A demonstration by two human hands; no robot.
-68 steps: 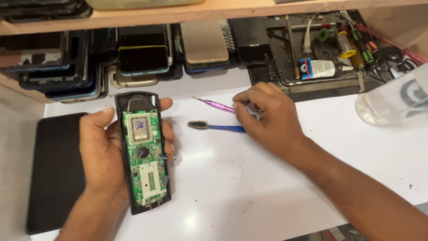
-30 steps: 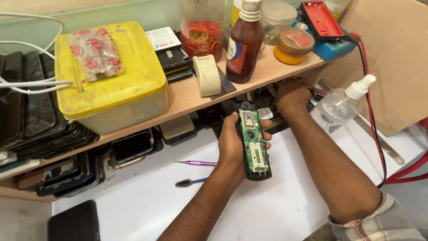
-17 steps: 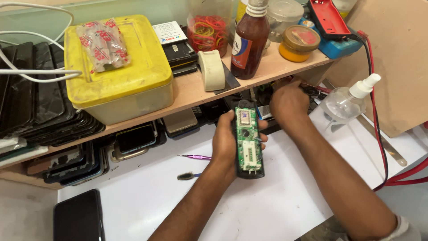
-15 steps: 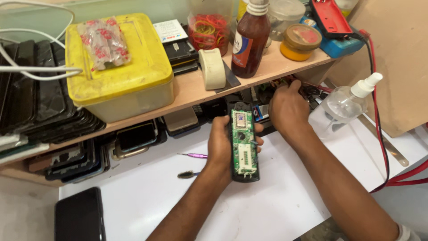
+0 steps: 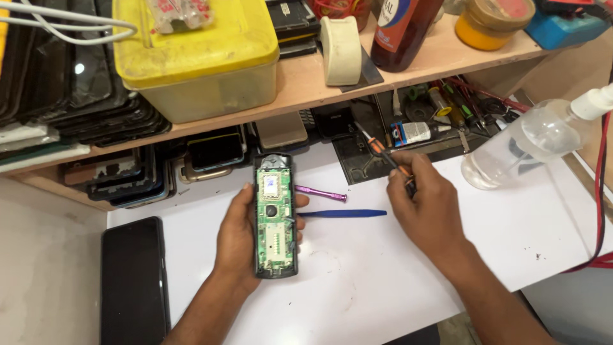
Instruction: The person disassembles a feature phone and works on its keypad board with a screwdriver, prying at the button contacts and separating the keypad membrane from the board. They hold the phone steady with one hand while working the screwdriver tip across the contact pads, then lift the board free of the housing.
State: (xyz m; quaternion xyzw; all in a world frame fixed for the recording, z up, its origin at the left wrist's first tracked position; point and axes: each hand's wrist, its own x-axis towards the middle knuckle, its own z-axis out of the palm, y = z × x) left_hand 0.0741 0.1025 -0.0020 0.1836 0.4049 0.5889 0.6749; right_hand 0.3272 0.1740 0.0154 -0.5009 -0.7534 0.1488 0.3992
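My left hand [image 5: 237, 246] holds an opened black handset [image 5: 275, 215] with its green circuit board facing up, above the white table [image 5: 357, 275]. My right hand [image 5: 426, 206] grips a small screwdriver [image 5: 382, 150] with an orange and black handle, its tip pointing up and to the left over a black tray [image 5: 370, 167]. A purple tool [image 5: 321, 193] and a blue plastic pry tool [image 5: 341, 214] lie on the table between my two hands.
A dark phone [image 5: 133, 281] lies at the left. A clear spray bottle [image 5: 536, 142] stands at the right. A wooden shelf [image 5: 306, 83] carries a yellow box [image 5: 198, 54], a tape roll [image 5: 340, 39] and a brown bottle [image 5: 402, 32]. Stacked phones [image 5: 128, 169] sit beneath it.
My right hand has drawn back from the tool tray under the shelf, now holding a screwdriver. My left hand has lowered the handset toward the table. The camera view has tilted downward.
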